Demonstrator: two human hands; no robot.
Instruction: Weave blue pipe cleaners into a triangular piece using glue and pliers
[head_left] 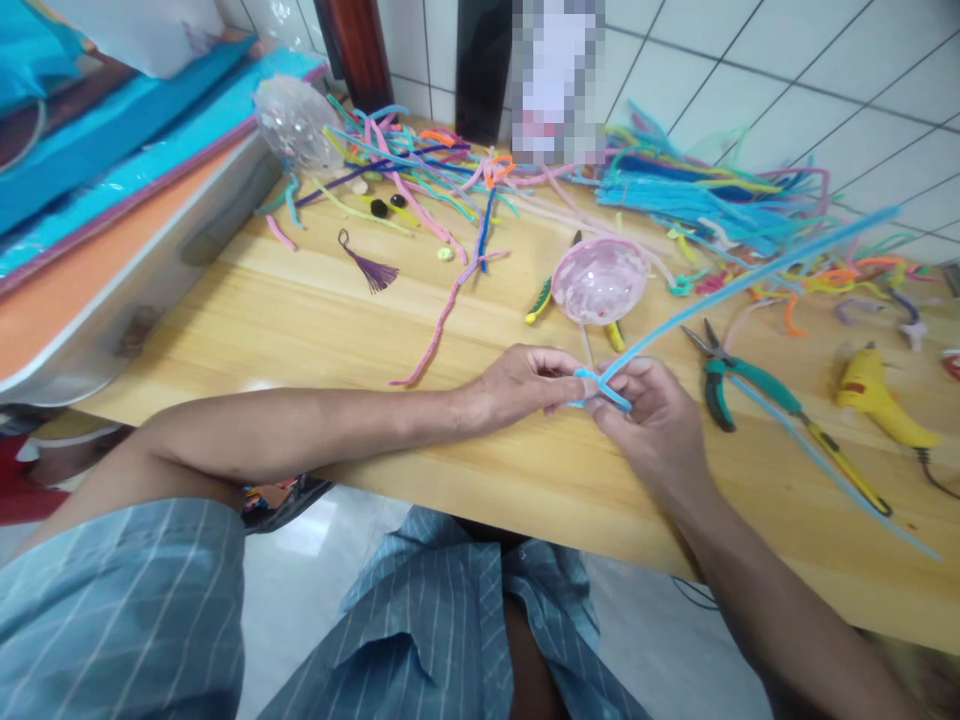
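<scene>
Both hands meet over the front part of the wooden table, working on one light blue pipe cleaner (720, 290). My left hand (517, 385) pinches its bent end between thumb and fingers. From the other side, my right hand (652, 415) grips it where the strands cross. One long straight length of the pipe cleaner sticks out up and to the right. The fingers partly hide the bent end. Just beyond the hands sits a clear pinkish bowl (600, 282), with a yellow-and-green handled tool (538, 302) partly behind it.
To the right lie green-handled pliers (720, 375), a yellow cutter (847, 465), another blue pipe cleaner (832, 465) and a yellow glue gun (885, 400). Many coloured pipe cleaners (690, 200) pile along the tiled wall. A purple tassel (369, 268) and a plastic bin (180, 250) are on the left.
</scene>
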